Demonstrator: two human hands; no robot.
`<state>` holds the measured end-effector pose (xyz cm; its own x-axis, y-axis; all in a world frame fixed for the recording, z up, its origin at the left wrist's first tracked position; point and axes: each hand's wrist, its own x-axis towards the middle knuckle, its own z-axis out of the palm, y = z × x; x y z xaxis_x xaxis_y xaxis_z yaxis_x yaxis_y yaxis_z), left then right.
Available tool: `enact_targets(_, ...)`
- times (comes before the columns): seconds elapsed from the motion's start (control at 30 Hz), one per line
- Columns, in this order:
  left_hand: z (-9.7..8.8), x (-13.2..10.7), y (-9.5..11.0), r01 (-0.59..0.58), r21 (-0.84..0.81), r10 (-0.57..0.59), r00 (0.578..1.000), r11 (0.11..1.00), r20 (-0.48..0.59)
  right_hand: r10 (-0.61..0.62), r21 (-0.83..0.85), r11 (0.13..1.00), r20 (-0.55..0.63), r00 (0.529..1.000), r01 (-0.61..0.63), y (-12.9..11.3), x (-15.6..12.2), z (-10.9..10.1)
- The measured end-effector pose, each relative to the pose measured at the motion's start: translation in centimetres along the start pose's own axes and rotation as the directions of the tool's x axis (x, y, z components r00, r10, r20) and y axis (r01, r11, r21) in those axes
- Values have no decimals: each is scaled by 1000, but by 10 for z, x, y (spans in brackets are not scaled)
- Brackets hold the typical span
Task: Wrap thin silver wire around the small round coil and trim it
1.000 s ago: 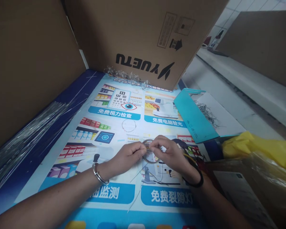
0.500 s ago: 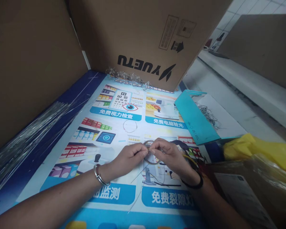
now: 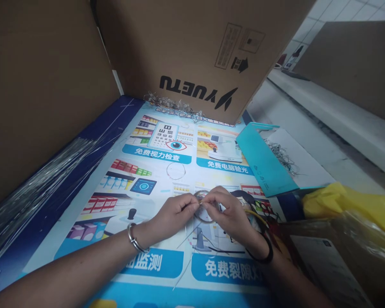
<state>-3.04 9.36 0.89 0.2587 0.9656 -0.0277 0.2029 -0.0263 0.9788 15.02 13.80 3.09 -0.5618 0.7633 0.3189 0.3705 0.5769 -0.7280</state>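
My left hand (image 3: 173, 214) and my right hand (image 3: 226, 211) meet fingertip to fingertip over a printed poster (image 3: 147, 171). Both pinch a thin wire ring (image 3: 202, 209) held between them, just above the poster. A loose wire end trails down toward me from under the hands. My left wrist wears a silver bangle (image 3: 133, 239); my right wrist wears a dark band. A second, finished-looking wire ring (image 3: 176, 171) lies flat on the poster beyond the hands.
A bundle of straight silver wires (image 3: 35, 179) lies at the left beside a cardboard wall. A "YUETU" carton (image 3: 195, 55) stands behind. An open teal box (image 3: 263, 158) with wire pieces sits right, near yellow plastic (image 3: 349, 205) and a clear bag.
The hands have stayed pinched on the ring, with only small finger shifts. The view has drifted slightly.
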Motion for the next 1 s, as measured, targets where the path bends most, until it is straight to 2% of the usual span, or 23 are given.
enact_targets(0.17, 1, -1, -2, -8, 22, 9, 1000, 1000, -20, -56, -74, 996, 1, 998, 56, 1, -1, 0)
enact_targets(0.4, 1, 0, -1, -7, 32, 7, 1000, 999, -11, -87, -87, 992, 11, 996, 87, 0, 0, -3)
enact_targets(0.53, 0, 0, 0, -16, 15, 16, 1000, 1000, 5, -64, -57, 996, 14, 998, 64, -1, 1, -5)
enact_targets(0.77, -4, 0, 0, -42, -13, 43, 994, 999, 99, 35, 47, 998, 80, 996, -39, -8, 3, -10)
enact_targets(0.9, -6, 1, 2, -2, -46, 9, 986, 999, 165, 41, 42, 998, 88, 995, -45, -10, 3, -9)
enact_targets(1.0, -6, 1, 2, -23, -49, 31, 985, 999, 173, 39, 32, 999, 90, 995, -42, -11, 3, -7)
